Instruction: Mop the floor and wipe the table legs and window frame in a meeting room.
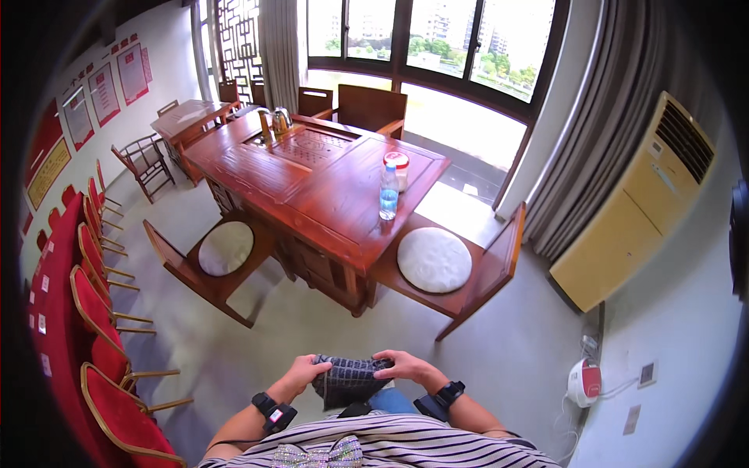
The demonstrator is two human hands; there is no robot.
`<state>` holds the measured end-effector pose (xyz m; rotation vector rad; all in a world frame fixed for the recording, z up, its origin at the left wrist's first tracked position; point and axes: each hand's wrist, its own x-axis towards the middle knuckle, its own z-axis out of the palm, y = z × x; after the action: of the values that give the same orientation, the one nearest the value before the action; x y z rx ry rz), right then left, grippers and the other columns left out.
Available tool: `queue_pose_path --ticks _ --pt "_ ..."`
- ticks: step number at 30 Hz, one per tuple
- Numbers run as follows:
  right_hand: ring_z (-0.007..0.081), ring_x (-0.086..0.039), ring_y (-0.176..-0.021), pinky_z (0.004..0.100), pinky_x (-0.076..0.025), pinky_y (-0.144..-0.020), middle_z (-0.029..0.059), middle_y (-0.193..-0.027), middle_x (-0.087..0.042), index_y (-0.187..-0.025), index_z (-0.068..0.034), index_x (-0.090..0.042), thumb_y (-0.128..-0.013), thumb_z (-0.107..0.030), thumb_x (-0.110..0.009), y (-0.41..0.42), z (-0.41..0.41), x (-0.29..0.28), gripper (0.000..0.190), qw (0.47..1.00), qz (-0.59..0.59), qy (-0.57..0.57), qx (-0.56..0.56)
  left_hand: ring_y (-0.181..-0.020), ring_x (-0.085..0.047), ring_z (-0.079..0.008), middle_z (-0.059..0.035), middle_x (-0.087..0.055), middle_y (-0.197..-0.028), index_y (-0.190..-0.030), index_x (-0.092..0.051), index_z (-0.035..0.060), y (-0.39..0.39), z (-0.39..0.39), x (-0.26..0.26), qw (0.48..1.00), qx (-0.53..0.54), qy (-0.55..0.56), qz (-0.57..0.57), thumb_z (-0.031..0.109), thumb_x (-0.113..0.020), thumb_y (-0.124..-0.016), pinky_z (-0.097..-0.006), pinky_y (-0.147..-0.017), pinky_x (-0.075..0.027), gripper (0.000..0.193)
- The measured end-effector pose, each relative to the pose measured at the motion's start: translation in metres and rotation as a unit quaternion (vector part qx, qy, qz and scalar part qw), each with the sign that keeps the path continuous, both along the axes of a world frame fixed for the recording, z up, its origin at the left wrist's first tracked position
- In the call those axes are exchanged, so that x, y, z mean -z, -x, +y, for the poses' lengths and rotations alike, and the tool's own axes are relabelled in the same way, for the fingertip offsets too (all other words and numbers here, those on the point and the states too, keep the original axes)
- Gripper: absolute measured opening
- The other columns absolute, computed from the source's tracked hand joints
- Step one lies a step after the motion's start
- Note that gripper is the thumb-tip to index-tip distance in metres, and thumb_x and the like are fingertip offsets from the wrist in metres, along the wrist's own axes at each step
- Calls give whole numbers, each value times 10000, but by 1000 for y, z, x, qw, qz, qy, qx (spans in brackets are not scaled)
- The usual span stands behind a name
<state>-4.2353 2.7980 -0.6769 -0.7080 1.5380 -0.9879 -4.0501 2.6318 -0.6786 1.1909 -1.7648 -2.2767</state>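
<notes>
A dark checked cloth [353, 380] is stretched between my two hands, low in front of my body. My left hand [305, 370] grips its left edge, with the thumb on top. On the opposite side my right hand [402, 367] pinches the upper right corner. The cloth's lower part hangs down in front of my legs. Beyond it stands a wooden tea table [327, 205], bearing a plastic water bottle [388, 193], a jar with a red lid [398, 167] and a metal kettle [281, 121].
Wooden chairs with round pale cushions [434, 260] [226, 248] stand at the table's near side and right end. Red chairs [126, 415] line a red-covered table at left. A floor-standing air conditioner [632, 216] and a white device with cables [584, 383] are at right.
</notes>
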Motion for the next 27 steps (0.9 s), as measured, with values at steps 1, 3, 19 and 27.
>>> queue_pose_path --ticks 1,3,19,27 --pt "202 -472 -867 277 -378 -737 105 -947 -504 -1050 -38 -449 -618 -275 -636 12 -15 4 527 992 92 33 -84 -590 -475 -79 -21 -546 -691 -770 -549 -5 7 -6 -5 1000 -6 4 -3 157 -589 -672 -209 -538 -389 194" --pt "216 -469 -888 279 -371 -764 114 -959 -506 -1040 -30 -457 -608 -286 -639 31 -41 3 534 966 177 70 -177 -579 -468 -70 -13 -539 -677 -770 -546 -14 20 -20 -14 1000 -14 19 -5 146 -589 -672 -199 -529 -386 193" --pt "269 -361 -992 324 -292 -857 123 -1062 -450 -790 -28 -592 -578 -243 -608 104 -53 -27 303 929 357 -92 -16 -610 -465 -83 -9 -546 -679 -773 -574 -3 151 -97 6 967 240 58 -64 201 -582 -677 -224 -579 -389 226" --pt "195 -499 -785 274 -386 -721 104 -838 -537 -833 -20 -527 -632 -163 -530 77 12 -45 247 940 154 -231 198 -629 -491 -119 -64 -555 -668 -824 -572 14 228 -55 53 880 462 114 -1 218 -566 -673 -256 -585 -399 254"
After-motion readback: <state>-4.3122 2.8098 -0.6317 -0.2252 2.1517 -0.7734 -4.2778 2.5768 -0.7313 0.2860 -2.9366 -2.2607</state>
